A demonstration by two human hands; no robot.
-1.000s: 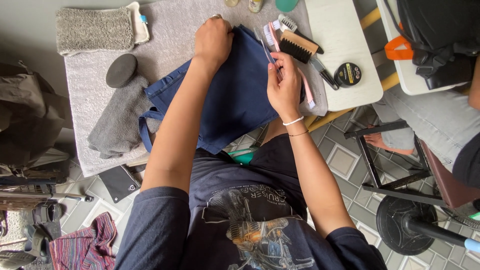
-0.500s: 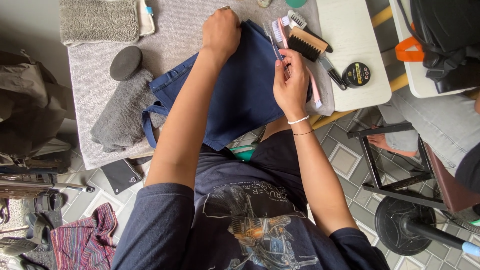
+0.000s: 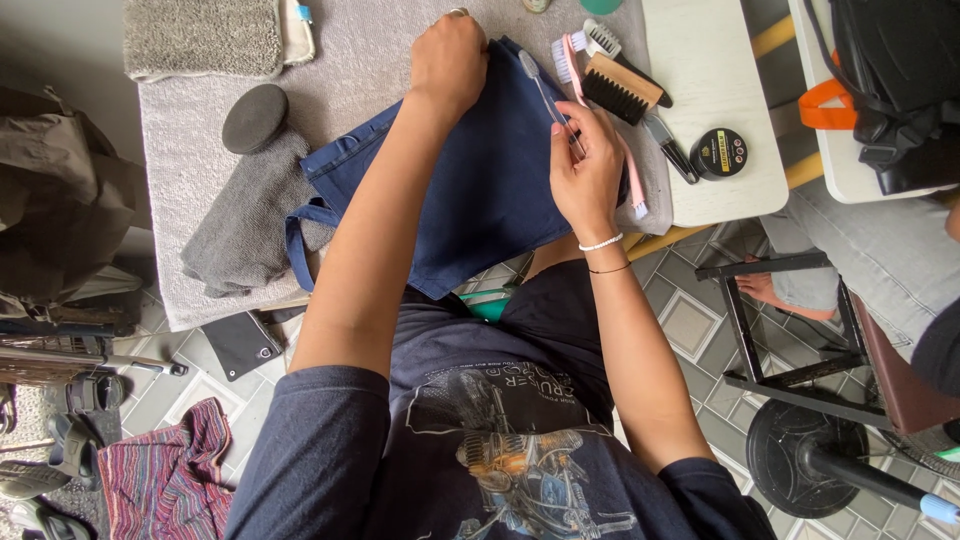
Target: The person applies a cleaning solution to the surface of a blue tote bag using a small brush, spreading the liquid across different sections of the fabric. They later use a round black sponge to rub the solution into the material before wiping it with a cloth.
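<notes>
A: Where do your hands sit right now?

B: Your left hand [image 3: 450, 62] is curled into a loose fist and presses down on the far edge of the navy fabric bag [image 3: 470, 170], pinning it to the grey cloth [image 3: 360, 60] that covers the tabletop. Your right hand [image 3: 590, 165] is pinched around the handle of a slim toothbrush [image 3: 548, 98], fingers closed on it, with the bristle end pointing away from you over the bag's right side.

A: And where does the bag itself lie?

B: Flat in the middle of the tabletop, its near corner hanging just over the edge toward your lap, and a strap loop [image 3: 300, 235] trailing off its left side beside a crumpled grey rag [image 3: 245, 225].

A: How do you judge it will handle?

B: Soft and light, I'd say. It looks like cotton canvas, so it will bunch and slide on the cloth unless you keep weight on it. Hold it by pressing flat near the spot you work on, or grip the seamed far edge, which should be the firmest part. The toothbrush looks thin and a little springy, so a pinch partway down the handle gives you control.

A: What lies close by?

B: A wooden-backed brush [image 3: 620, 90] and a pink-handled brush [image 3: 600, 110] just right of the bag, a round black tin [image 3: 718, 152] farther right, and a dark round pad [image 3: 255, 117] to the left.
</notes>
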